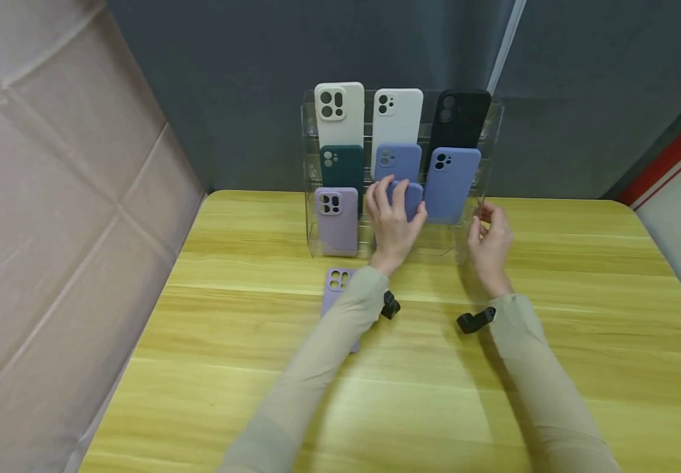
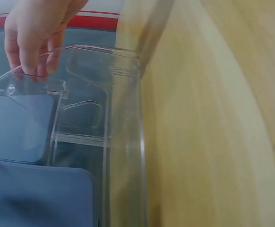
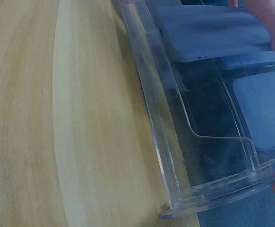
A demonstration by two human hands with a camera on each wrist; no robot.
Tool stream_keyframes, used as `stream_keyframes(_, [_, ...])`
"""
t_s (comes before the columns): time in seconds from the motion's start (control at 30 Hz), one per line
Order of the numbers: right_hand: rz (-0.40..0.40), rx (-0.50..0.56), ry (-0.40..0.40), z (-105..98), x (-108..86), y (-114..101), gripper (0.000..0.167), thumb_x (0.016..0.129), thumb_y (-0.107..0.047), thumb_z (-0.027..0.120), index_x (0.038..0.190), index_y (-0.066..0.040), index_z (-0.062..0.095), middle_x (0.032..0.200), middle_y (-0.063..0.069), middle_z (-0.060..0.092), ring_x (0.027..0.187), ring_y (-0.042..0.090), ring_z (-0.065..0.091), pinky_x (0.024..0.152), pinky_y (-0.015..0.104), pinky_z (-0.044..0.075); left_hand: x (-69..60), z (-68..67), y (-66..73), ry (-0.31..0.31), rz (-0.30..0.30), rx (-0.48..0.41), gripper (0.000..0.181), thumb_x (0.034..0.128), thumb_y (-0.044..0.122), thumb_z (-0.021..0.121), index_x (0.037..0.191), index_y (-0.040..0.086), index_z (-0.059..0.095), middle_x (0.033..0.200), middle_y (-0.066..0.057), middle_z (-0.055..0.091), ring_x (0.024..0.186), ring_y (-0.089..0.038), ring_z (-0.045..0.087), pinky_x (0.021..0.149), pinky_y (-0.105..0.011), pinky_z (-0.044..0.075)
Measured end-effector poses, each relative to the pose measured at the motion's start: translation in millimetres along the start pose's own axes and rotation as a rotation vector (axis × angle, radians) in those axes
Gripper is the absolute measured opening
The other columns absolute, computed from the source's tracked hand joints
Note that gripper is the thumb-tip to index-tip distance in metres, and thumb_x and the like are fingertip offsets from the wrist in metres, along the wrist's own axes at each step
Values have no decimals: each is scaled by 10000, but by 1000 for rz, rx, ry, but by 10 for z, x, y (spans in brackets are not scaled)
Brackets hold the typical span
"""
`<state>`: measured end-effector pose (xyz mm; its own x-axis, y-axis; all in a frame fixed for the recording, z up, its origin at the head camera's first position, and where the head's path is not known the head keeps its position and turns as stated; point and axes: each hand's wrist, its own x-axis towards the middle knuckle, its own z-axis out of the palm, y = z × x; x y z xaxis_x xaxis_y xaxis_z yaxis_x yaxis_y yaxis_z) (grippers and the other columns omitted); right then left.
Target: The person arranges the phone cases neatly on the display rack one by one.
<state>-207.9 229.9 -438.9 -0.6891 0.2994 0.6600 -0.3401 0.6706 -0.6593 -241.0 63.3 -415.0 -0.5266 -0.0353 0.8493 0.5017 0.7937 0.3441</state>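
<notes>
My left hand (image 1: 392, 228) grips a blue phone case (image 1: 413, 196) by its edges, at the middle of the front tier of a clear stepped display stand (image 2: 123, 142). Seen from the right wrist, that case (image 3: 208, 30) tilts over the clear front lip. At the stand's right side, my right hand (image 1: 491, 243) pinches the clear side panel; the left wrist view shows its fingers bent over the edge. Left of my left hand stands a lilac case (image 1: 337, 230). A purple case (image 1: 333, 295) lies on the table, partly hidden under my left forearm.
Behind, the stand bears a dark green case (image 1: 340, 164), two more blue cases (image 1: 398, 157) (image 1: 451, 187), a cream case (image 1: 340, 131), a white case (image 1: 396, 128) and a black case (image 1: 461, 125). The wooden table (image 1: 228, 328) meets a grey wall (image 1: 246, 118).
</notes>
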Motion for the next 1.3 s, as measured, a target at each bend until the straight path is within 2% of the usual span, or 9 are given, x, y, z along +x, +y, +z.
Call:
stream_keyframes(0.3, [18, 28, 4, 28, -8, -4, 228, 900, 41, 501, 1100, 135, 558, 997, 268, 592, 922, 357, 614, 736, 4, 375, -72, 39, -52, 28, -49, 13, 405, 764, 245, 709, 1106, 88, 561, 1224, -147, 467, 1154, -338, 392, 996, -403, 350])
stream_keyframes(0.63, [10, 24, 7, 26, -9, -6, 222, 907, 34, 497, 1097, 132, 556, 990, 270, 593, 920, 357, 617, 734, 4, 376, -143, 65, -58, 18, -95, 38, 419, 750, 232, 723, 1108, 90, 558, 1234, -136, 461, 1154, -324, 387, 938, -411, 388])
stream_keyframes(0.83, [19, 38, 22, 31, -16, -20, 210, 903, 44, 504, 1088, 120, 570, 986, 263, 594, 916, 358, 613, 726, 6, 377, -174, 69, -41, -10, -108, 59, 432, 742, 238, 749, 1104, 90, 564, 1240, -131, 451, 1164, -332, 380, 970, -412, 361])
stream_keyframes(1.3, [17, 36, 24, 24, -18, -16, 210, 906, 44, 503, 1090, 122, 568, 997, 268, 587, 919, 358, 612, 726, 5, 373, -171, 33, 16, -96, -123, 197, 494, 761, 296, 768, 1156, 116, 534, 1286, -120, 415, 1201, -340, 380, 960, -429, 357])
